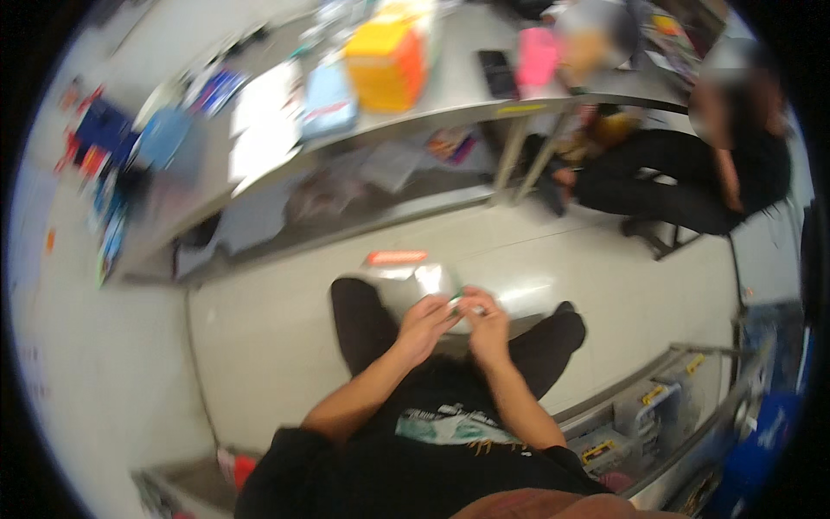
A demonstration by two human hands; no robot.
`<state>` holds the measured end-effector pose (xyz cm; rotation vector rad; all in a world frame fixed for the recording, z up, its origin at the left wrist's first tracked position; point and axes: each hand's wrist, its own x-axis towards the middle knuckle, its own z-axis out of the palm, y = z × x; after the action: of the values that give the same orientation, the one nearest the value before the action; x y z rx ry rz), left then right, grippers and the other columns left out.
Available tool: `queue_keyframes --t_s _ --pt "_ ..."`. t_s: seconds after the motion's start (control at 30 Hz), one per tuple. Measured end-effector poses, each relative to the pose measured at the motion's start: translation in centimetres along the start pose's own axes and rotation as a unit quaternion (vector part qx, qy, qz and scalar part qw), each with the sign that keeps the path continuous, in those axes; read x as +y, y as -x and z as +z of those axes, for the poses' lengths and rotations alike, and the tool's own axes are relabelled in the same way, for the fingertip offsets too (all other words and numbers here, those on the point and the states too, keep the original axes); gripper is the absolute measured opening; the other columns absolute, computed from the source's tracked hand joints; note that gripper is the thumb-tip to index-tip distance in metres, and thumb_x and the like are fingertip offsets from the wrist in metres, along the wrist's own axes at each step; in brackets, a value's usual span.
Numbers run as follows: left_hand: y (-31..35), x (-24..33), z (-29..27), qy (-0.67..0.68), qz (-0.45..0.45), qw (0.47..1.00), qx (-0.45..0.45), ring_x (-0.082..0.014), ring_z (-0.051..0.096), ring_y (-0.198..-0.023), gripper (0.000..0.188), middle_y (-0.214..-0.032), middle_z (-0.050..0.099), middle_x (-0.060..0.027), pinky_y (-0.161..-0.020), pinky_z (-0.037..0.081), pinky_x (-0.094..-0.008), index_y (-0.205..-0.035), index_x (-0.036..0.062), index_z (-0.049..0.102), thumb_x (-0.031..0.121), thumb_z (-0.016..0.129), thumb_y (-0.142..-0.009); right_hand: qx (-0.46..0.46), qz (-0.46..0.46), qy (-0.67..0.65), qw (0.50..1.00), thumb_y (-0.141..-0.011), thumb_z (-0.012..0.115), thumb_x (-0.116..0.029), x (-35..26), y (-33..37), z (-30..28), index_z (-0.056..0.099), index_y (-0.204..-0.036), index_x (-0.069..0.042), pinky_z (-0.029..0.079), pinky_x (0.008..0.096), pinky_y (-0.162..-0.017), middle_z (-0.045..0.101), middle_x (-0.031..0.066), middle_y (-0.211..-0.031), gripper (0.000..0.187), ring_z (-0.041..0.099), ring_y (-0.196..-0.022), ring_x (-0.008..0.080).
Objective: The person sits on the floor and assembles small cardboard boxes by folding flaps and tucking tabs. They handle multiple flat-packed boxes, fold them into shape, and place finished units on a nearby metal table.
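Note:
My left hand [423,329] and my right hand [487,323] meet over my lap, fingers pinched close together. Between them is the edge of what looks like a clear plastic bag [430,280], with a bit of green by the fingertips. It spreads away from my hands and shines under the light. An orange-red strip [397,257] shows at its far left end; whether the strip belongs to the bag I cannot tell. The fingers hide whatever else they pinch.
A metal table [432,117] runs across the far side, bearing a yellow-orange box [380,65], white papers [268,117], a light blue pack [329,99] and a black phone [497,73]. Another person [692,173] sits at the right. Clear bins [644,419] stand at the lower right.

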<state>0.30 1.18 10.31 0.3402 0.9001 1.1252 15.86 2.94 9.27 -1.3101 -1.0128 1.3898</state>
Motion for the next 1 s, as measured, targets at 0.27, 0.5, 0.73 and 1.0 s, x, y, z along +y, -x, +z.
queue_keyframes --t_s 0.27,0.5,0.73,1.0 --pt "2.3 0.9 -3.3 0.026 -0.006 1.0 -0.013 -0.0224 0.065 -0.115 0.013 -0.118 0.064 -0.0106 -0.113 0.052 -0.0412 -0.114 -0.002 0.062 0.007 0.062 -0.104 0.026 0.04 -0.137 0.989 -0.099 0.07 -0.005 -0.4 3.5 3.2 0.073 -0.101 0.004 0.059 0.033 -0.095 0.061 0.015 -0.134 0.01 0.065 -0.112 0.0199" --pt "2.1 0.0 -2.7 0.008 -0.009 0.999 -0.03 -0.0214 0.066 -0.114 0.013 -0.118 0.064 -0.0096 -0.11 0.053 -0.0392 -0.113 -0.0019 0.062 0.008 0.062 -0.104 0.025 0.005 -0.06 0.998 -0.098 0.071 -0.005 -1.4 3.4 2.0 0.073 -0.102 0.005 0.057 0.0342 -0.097 0.061 0.0147 -0.135 0.011 0.065 -0.114 0.0208" --pt "3.1 -0.4 -2.1 0.038 0.028 0.999 -0.02 -0.0196 0.067 -0.11 0.012 -0.114 0.063 -0.0087 -0.109 0.055 -0.0405 -0.114 -0.0007 0.059 0.004 0.061 -0.104 -0.08 -0.024 0.031 0.996 -0.095 0.073 -0.004 -2.5 3.1 1.1 0.077 -0.101 0.001 0.049 0.0369 -0.104 0.06 0.0149 -0.141 0.009 0.062 -0.121 0.0234" --pt "6.0 -2.1 -2.3 0.096 0.054 0.994 -0.008 -0.0209 0.067 -0.112 0.014 -0.12 0.067 -0.0106 -0.106 0.055 -0.0419 -0.117 0.0014 0.061 0.002 0.062 -0.103 -0.177 -0.024 0.021 0.984 -0.092 0.074 -0.003 -1.9 4.0 0.0 0.077 -0.1 0.0 0.056 0.0369 -0.098 0.055 0.0174 -0.146 0.009 0.062 -0.124 0.0251"
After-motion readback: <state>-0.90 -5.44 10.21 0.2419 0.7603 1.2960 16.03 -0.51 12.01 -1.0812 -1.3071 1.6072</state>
